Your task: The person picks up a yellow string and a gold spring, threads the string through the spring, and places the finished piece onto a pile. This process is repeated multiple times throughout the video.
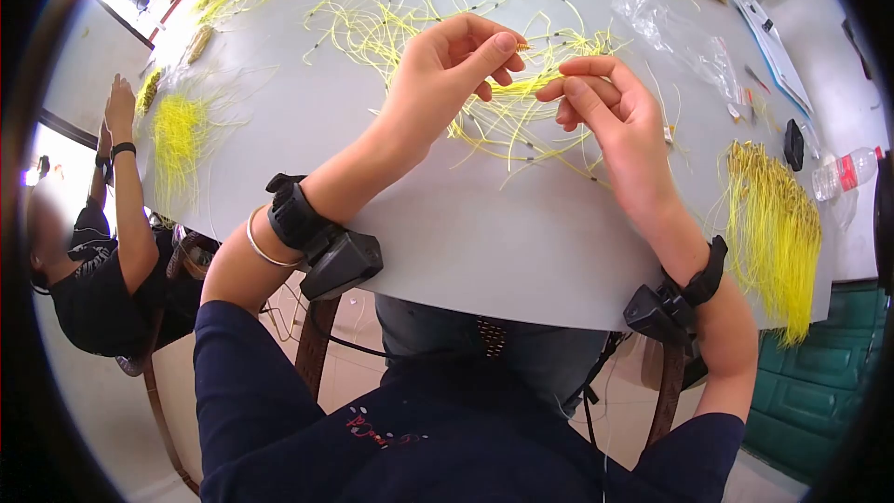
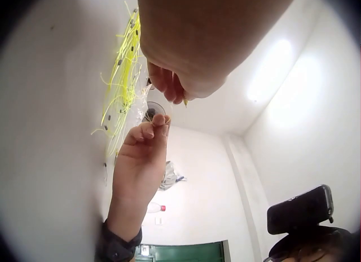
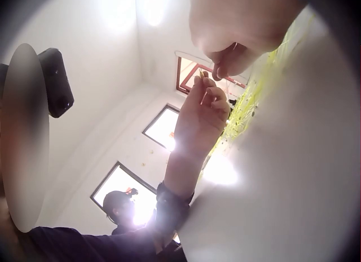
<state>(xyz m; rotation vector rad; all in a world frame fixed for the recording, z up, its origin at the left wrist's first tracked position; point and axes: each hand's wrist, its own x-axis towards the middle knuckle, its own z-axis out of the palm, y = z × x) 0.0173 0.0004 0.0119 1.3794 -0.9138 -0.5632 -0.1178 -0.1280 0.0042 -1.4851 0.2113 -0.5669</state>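
The left hand pinches 1 small gold coiled piece above loose yellow strands; what the curled right hand grasps, I cannot tell. The gold-topped bundle looks finished (my guess), the loose strands unfinished.

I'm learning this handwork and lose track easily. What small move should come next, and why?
Probably ease the right hand toward the gold piece: the left hand pinches it with one end sticking out, and the hands are close but apart. What the right hand holds, if anything, is too small to tell.
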